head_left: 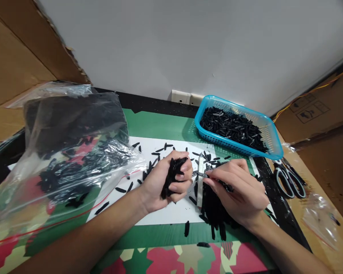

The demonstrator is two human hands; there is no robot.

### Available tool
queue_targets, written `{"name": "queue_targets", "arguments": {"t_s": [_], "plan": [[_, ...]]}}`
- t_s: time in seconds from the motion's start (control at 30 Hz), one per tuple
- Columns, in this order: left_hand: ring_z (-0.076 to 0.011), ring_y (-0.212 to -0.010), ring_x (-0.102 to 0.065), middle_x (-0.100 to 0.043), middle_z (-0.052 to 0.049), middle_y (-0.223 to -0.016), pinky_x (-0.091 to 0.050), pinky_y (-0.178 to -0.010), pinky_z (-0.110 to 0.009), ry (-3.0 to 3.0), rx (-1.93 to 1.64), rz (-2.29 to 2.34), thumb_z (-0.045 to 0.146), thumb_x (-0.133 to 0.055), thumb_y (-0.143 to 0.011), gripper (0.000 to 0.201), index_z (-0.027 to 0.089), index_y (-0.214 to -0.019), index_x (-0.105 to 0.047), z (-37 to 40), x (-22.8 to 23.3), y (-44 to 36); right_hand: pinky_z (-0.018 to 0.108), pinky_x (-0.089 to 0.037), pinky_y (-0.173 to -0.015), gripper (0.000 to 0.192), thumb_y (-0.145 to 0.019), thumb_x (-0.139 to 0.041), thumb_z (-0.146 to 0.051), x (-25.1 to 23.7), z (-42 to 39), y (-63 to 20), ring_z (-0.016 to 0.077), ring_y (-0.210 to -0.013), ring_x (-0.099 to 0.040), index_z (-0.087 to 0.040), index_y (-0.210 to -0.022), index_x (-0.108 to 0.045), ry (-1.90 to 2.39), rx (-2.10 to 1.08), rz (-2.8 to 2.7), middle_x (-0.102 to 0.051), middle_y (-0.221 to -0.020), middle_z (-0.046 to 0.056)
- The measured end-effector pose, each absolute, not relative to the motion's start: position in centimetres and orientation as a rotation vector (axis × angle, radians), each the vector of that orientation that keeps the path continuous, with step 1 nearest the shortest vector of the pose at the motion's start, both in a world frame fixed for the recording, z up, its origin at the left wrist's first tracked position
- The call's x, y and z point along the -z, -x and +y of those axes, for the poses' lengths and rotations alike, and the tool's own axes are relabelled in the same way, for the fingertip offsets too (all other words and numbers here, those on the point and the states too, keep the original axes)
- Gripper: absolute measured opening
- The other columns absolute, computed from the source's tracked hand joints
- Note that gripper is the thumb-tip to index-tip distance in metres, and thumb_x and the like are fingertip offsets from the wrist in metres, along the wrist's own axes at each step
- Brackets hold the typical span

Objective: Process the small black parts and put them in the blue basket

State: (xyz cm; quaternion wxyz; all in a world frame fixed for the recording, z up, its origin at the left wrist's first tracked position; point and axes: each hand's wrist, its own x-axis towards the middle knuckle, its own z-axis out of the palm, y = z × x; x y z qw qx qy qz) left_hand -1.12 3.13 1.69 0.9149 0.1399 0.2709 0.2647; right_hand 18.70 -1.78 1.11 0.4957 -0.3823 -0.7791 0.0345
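My left hand is closed around a bunch of small, elongated black pieces, which poke out between thumb and fingers. Thumb and forefinger of my right hand pinch a thin dark piece with pale, shiny edges. Its tip crosses over a narrow whitish bar that lies between the two hands. Beneath my right hand spreads a dense pile of black pieces, partly hidden by it. More black pieces lie scattered on a white sheet around my left hand.
A blue plastic basket with many black pieces stands at the back right. On the left lies a clear zip bag with black pieces inside. Scissors rest at the right beside a small clear bag. A wall socket sits behind.
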Motion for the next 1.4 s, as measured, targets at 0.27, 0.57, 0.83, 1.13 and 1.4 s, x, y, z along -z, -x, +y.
{"name": "queue_targets", "arguments": {"t_s": [0.27,0.57,0.83,1.13,1.4], "plan": [[-0.0035,-0.034,-0.022,-0.037,0.007,-0.051,-0.02,-0.028,-0.013,-0.429,-0.325,0.604,0.053,-0.067,-0.089,0.047,0.018,-0.062,-0.049,2.39,-1.48,0.73,0.035,-0.044,-0.069,0.009,-0.096,-0.072,-0.011,-0.99,-1.42,-19.11,0.015,-0.065,-0.071,-0.02,-0.099,-0.072,0.906,-0.086,-1.909,-0.079,-0.081,0.002],[-0.0026,-0.034,-0.024,-0.037,0.008,-0.05,-0.023,-0.027,-0.013,-0.428,-0.323,0.63,0.053,-0.08,-0.077,0.051,0.019,-0.06,-0.046,2.47,-1.62,0.73,0.035,-0.044,-0.07,0.006,-0.097,-0.072,-0.014,-1.02,-1.25,-19.33,0.0152,-0.066,-0.07,-0.019,-0.101,-0.072,0.928,-0.076,-1.926,-0.079,-0.08,0.003],[-0.0023,-0.034,-0.027,-0.04,0.007,-0.051,-0.021,-0.029,-0.013,-0.439,-0.322,0.657,0.053,-0.083,-0.073,0.053,0.018,-0.059,-0.046,2.41,-1.43,0.78,0.035,-0.045,-0.07,0.005,-0.097,-0.073,-0.014,-0.86,-1.26,-19.34,0.0149,-0.065,-0.069,-0.018,-0.099,-0.072,0.91,-0.064,-1.921,-0.078,-0.079,0.003],[-0.0025,-0.034,-0.026,-0.041,0.007,-0.05,-0.023,-0.029,-0.013,-0.461,-0.346,0.614,0.053,-0.081,-0.076,0.052,0.018,-0.059,-0.047,2.17,-1.11,0.77,0.034,-0.047,-0.069,0.006,-0.096,-0.072,-0.011,-1.11,-1.27,-19.12,0.0149,-0.065,-0.07,-0.017,-0.098,-0.071,0.883,-0.048,-1.918,-0.077,-0.079,0.004],[-0.0023,-0.034,-0.027,-0.04,0.007,-0.049,-0.022,-0.029,-0.012,-0.514,-0.333,0.611,0.054,-0.084,-0.074,0.053,0.018,-0.061,-0.048,1.99,-0.96,0.69,0.038,-0.058,-0.076,0.016,-0.093,-0.072,-0.009,-1.02,-1.17,-19.21,0.0207,-0.082,-0.077,-0.017,-0.108,-0.07,0.79,-0.122,-1.916,-0.08,-0.09,0.009]]}}
